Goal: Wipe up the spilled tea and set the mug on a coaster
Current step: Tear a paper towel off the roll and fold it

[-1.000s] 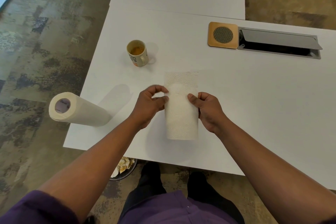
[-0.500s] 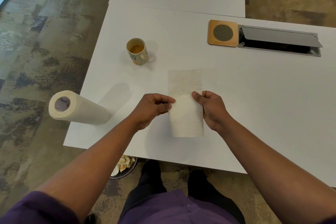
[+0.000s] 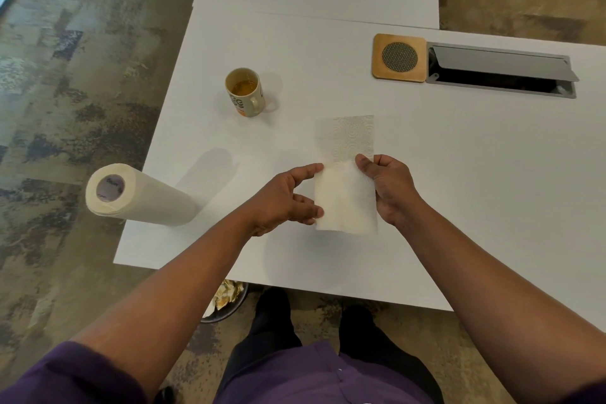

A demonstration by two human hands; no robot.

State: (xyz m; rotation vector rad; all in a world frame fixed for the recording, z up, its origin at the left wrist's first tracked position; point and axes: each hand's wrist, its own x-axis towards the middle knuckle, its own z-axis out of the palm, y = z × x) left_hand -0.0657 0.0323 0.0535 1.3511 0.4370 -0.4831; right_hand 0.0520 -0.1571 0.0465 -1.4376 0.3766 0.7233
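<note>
Both hands, left hand (image 3: 288, 198) and right hand (image 3: 392, 188), pinch a folded paper towel (image 3: 344, 174) by its sides, its far end lying damp on the white table (image 3: 459, 174), while the mug (image 3: 245, 92) stands well apart from the coaster (image 3: 399, 57), not yet moved.

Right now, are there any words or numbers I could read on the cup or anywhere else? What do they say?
Mug: dark letters on its side above an orange patch, seen sideways and cut off; too blurred to read.
Paper towel roll: faint handwriting inside the core end; too small to read.
Coaster, paper towel sheet, table: no writing visible.
</note>
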